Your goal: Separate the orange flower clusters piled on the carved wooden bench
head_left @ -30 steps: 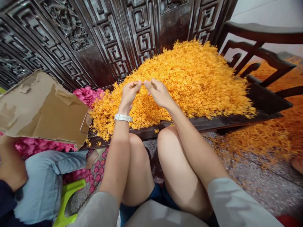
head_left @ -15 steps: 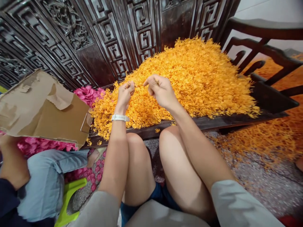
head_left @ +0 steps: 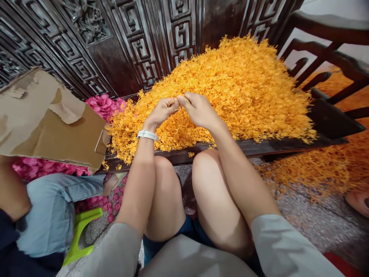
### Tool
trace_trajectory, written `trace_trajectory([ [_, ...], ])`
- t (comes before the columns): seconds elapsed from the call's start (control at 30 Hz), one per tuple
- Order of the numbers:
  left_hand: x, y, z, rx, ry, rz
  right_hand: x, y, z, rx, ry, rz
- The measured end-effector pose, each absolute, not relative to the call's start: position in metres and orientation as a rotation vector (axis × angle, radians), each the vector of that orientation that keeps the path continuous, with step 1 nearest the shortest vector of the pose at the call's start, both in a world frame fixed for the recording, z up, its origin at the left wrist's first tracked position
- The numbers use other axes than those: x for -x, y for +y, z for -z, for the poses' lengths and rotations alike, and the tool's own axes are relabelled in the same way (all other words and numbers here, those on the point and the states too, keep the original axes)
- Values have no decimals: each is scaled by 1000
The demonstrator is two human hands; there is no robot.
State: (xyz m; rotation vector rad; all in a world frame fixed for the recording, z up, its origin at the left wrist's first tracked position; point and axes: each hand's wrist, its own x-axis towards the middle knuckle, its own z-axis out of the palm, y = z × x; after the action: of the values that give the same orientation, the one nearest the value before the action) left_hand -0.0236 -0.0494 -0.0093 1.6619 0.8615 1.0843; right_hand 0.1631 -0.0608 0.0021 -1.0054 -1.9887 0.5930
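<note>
My left hand, with a white watch on its wrist, is closed in a pinch. Opposite it, my right hand also pinches, and the fingertips of both hands meet or nearly meet. A small orange plastic flower piece shows between the fingertips; its exact shape is too small to make out. Just below and behind both hands spreads a large heap of orange plastic flower pieces, lying on a dark wooden bench.
At left stands a torn cardboard sheet beside pink artificial flowers. A person in jeans sits there near a lime-green stool. Carved wood panels rise behind. Orange stems cover the floor at right.
My hands have come together from a gap, fingertips now meeting over the heap. My left hand has moved right. The view has shifted slightly.
</note>
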Motion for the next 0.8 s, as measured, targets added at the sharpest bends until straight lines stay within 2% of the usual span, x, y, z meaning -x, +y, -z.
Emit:
trace_trajectory([
  [0.1,25,-40,13,-1608,868,-1233,-158,-73,-12,863,-2014,-660],
  [0.23,34,-24,16,-1342,1052,-1627,-158,-125,-55,525,-1920,-873],
  [0.3,47,-20,18,-1151,1097,-1754,-166,-142,-73,453,-1789,-850],
  [0.4,73,-21,18,-992,985,-1835,-182,-130,-66,715,-1679,-567],
  [0.5,90,-24,12,-991,774,-1911,-198,-89,-29,1119,-1732,-276],
  [0.6,93,-27,6,-979,601,-2024,-209,-62,1,1276,-1703,-157],
  [0.7,90,-29,6,-948,537,-2139,-211,-59,6,1182,-1786,-317],
  [0.8,88,-29,7,-930,713,-2158,-201,-64,8,1125,-2248,-823],
])
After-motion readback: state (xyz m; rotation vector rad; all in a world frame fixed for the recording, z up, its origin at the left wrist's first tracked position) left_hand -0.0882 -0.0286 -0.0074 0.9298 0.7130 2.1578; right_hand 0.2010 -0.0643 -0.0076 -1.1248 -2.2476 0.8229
